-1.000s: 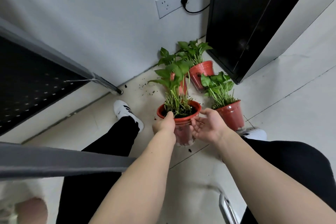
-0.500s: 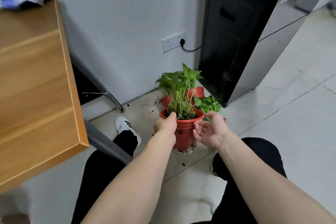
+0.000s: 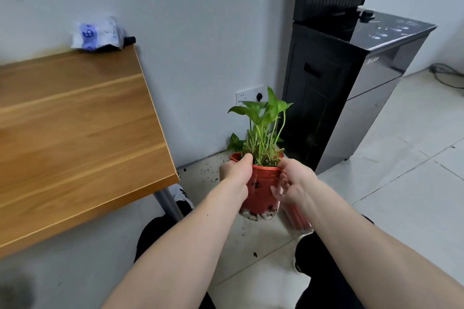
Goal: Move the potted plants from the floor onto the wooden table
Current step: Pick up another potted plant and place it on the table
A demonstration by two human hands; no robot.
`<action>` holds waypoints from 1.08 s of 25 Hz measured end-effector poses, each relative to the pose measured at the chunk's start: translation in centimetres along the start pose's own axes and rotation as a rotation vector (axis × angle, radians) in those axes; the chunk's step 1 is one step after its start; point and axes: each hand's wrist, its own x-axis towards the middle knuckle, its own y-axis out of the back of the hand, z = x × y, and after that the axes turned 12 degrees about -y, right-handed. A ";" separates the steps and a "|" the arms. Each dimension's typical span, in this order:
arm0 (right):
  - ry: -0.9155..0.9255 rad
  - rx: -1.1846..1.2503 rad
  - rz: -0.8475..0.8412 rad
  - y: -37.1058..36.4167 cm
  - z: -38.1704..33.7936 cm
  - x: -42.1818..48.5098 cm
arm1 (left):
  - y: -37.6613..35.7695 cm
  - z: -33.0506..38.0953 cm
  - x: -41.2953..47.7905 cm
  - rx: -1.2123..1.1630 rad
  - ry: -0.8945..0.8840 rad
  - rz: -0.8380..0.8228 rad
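L hand [image 3: 237, 170] & R hand [image 3: 294, 183] hold red pot [image 3: 261, 189], fingers clamped round it, worktop [image 3: 75, 133] corner just left, black cabinet [image 3: 339, 98] right, 2nd pot [image 3: 233, 156] behind.

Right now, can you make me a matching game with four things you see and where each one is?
Things:
1. red plastic pot with the green plant
2. crumpled white and blue bag
3. tall black machine
4. white wall socket

Places:
A. on the wall, low down
B. far corner of the wooden table
C. held between left hand and right hand
D. standing on the tiled floor

Pairs: 1-C, 2-B, 3-D, 4-A.
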 end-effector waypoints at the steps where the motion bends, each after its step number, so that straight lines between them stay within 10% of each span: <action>1: -0.022 -0.004 -0.017 -0.3 -0.1 -1.1 | 0.3 0.6 -0.2 -0.008 0.006 -0.010; 27: 0.400 0.090 -0.043 -6.9 -3.5 -17.7 | 5.9 13.8 -4.5 -0.259 -0.430 -0.114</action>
